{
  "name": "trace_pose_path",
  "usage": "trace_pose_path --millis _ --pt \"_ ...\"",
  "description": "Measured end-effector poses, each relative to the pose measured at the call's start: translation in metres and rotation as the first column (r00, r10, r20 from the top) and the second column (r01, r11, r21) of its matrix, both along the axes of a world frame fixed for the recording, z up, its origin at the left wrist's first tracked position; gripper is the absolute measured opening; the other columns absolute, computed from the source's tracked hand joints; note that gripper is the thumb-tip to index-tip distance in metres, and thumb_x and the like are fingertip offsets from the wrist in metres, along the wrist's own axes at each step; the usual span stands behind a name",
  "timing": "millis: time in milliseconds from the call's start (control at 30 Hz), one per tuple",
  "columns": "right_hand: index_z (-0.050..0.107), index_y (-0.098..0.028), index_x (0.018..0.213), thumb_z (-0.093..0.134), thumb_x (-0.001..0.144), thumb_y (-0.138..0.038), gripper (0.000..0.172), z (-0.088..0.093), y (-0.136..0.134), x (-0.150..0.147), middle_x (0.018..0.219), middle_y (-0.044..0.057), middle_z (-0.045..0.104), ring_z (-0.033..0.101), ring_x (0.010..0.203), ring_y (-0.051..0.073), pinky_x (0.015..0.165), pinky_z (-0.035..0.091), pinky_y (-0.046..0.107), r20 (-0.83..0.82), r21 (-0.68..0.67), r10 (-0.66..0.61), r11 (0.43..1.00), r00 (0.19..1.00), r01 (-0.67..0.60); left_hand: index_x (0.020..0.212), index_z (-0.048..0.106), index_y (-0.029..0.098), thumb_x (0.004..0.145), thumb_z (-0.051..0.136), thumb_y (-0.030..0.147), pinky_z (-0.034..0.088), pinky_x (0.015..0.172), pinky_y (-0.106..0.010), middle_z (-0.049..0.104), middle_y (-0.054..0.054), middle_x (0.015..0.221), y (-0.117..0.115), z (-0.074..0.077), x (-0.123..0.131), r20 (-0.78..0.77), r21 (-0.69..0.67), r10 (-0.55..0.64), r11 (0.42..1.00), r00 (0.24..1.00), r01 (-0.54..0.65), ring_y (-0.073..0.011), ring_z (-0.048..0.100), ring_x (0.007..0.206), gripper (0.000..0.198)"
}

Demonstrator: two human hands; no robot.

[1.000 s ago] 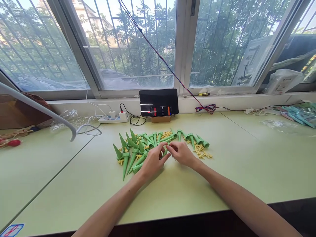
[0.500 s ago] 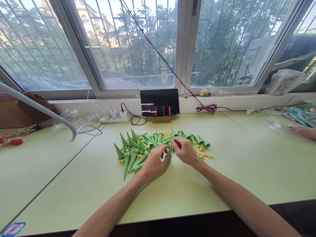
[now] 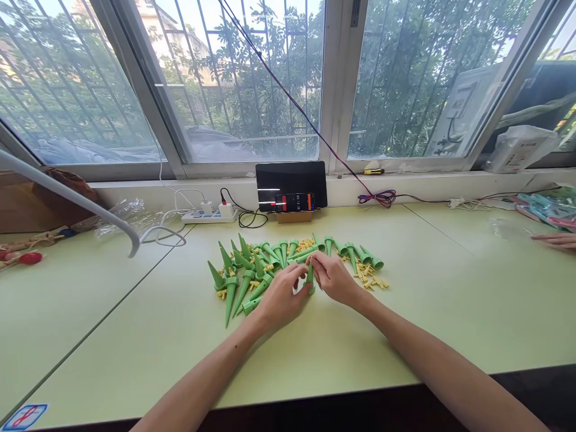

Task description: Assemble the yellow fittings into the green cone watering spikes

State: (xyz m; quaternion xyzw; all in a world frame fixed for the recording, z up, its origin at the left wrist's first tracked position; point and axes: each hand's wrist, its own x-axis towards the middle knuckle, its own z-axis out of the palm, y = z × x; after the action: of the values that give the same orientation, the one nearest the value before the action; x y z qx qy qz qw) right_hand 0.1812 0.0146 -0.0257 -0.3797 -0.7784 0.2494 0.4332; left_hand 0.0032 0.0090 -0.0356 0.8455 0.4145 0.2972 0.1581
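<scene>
A green plastic watering spike [image 3: 309,277] stands nearly upright between my hands, tip up and wide end near the table. My left hand [image 3: 284,294] curves its thumb and fingers around the lower part of it. At the upper end, the fingers of my right hand [image 3: 330,275] are pinched against the spike; whether a small part is also between them is hidden. More green spikes [image 3: 245,285] lie and stand in a cluster to the left and behind my hands. Small yellow T-shaped pieces [image 3: 369,281] are scattered to the right, with others among the spikes.
A phone [image 3: 294,203] leans against a dark tablet [image 3: 290,180] at the back. A power strip [image 3: 209,214] with cables sits left of them. A white curved tube [image 3: 90,207] crosses the left side. Another person's hand [image 3: 555,241] rests at the far right, near plastic bags.
The green spike has tilted more upright, and my right hand has shifted slightly left onto its upper end. The other person's hand has drawn back to the right.
</scene>
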Motion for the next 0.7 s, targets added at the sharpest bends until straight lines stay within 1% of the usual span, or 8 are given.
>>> trace_pose_path --millis 67,233,400,567,700 --pt "0.050 -0.020 0.087 0.034 0.103 -0.026 0.023 0.0006 -0.0006 -0.0002 0.057 -0.005 0.045 0.042 0.051 0.013 0.057 0.035 0.025 0.007 0.000 0.014 1.000 1.000 -0.014 0.089 0.056 0.020 0.089 0.056 0.024 0.041 0.065 -0.028 0.057 -0.001 0.086 0.0006 -0.0003 0.0004 -0.004 0.005 0.004 1.000 1.000 -0.004 -0.0134 0.052 0.067 0.004" --pt "0.051 -0.020 0.086 0.036 0.102 -0.026 0.023 0.0025 -0.0022 -0.0011 0.064 -0.002 0.051 0.045 0.056 0.013 0.059 0.036 0.025 0.022 0.022 0.014 1.000 1.000 -0.014 0.080 0.051 0.019 0.089 0.055 0.022 0.040 0.064 -0.028 0.055 0.000 0.081 0.0001 -0.0004 0.0006 0.011 0.013 0.013 1.000 1.000 -0.013 -0.0129 0.050 0.065 0.010" --pt "0.055 -0.020 0.088 0.049 0.097 -0.028 0.014 0.0025 -0.0023 -0.0014 0.068 -0.002 0.055 0.047 0.060 0.013 0.059 0.036 0.025 0.007 0.043 -0.029 0.999 1.000 0.029 0.077 0.049 0.020 0.087 0.056 0.022 0.040 0.064 -0.028 0.053 0.000 0.079 -0.0007 0.0008 0.0002 0.036 0.006 0.055 0.998 0.998 -0.056 -0.0139 0.048 0.067 0.013" --pt "0.055 -0.019 0.079 0.054 0.095 -0.030 0.019 0.0013 -0.0016 -0.0023 0.066 -0.002 0.055 0.045 0.059 0.013 0.057 0.035 0.026 0.021 0.055 -0.038 0.998 0.999 0.037 0.072 0.044 0.020 0.085 0.061 0.024 0.037 0.061 -0.028 0.052 0.001 0.077 -0.0013 0.0023 0.0010 0.038 0.000 0.100 0.995 0.994 -0.100 -0.0140 0.046 0.066 0.021" --pt "0.051 -0.020 0.075 0.052 0.094 -0.026 0.021 0.0003 -0.0014 -0.0030 0.065 -0.002 0.051 0.042 0.059 0.013 0.057 0.033 0.026 0.032 0.093 -0.047 0.995 0.998 0.044 0.072 0.045 0.020 0.085 0.061 0.026 0.037 0.062 -0.028 0.053 0.001 0.077 -0.0024 0.0040 0.0011 0.032 0.001 0.108 0.994 0.994 -0.108 -0.0138 0.046 0.066 0.022"
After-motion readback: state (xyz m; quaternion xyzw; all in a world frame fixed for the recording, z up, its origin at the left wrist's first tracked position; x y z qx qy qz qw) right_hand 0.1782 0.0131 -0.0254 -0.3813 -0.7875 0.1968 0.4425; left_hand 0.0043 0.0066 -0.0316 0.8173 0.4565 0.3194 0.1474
